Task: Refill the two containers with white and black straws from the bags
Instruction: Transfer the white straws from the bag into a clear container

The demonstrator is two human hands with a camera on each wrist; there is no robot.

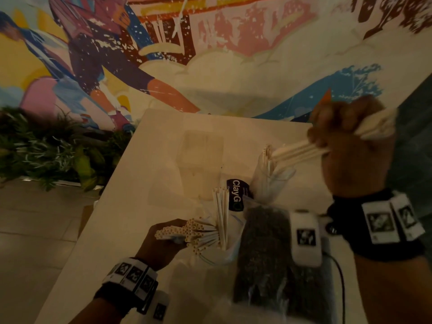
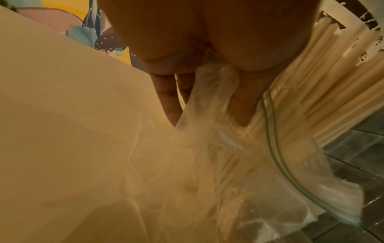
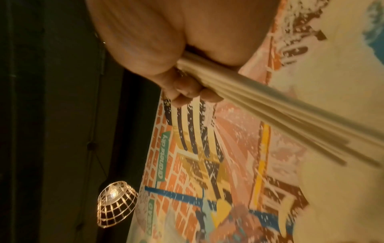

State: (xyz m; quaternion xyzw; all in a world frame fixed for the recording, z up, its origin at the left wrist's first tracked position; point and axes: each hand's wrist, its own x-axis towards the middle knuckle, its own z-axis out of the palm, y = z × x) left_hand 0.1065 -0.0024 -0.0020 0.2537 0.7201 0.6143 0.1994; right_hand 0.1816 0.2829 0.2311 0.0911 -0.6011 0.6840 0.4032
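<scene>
My right hand [image 1: 346, 141] is raised over the table's far right and grips a bundle of white straws [image 1: 301, 149]. The bundle's free ends point down-left toward the mouth of a clear container [image 1: 274, 183] that holds a few upright white straws [image 1: 266, 160]. In the right wrist view the fingers [image 3: 187, 92] curl round the white straws [image 3: 259, 106]. My left hand [image 1: 168, 238] grips the clear plastic bag [image 2: 216, 88] of white straws [image 1: 198, 232], whose open ends fan out. The bag of black straws [image 1: 264, 253] lies on the table between my arms.
A dark "ClayGo" label [image 1: 236, 195] sits between the white-straw bag and the clear container; what it is fixed to I cannot tell. A faint clear box [image 1: 201, 155] stands further back on the white table [image 1: 145, 174]. Plants [image 1: 46, 146] and floor lie left; a mural wall stands behind.
</scene>
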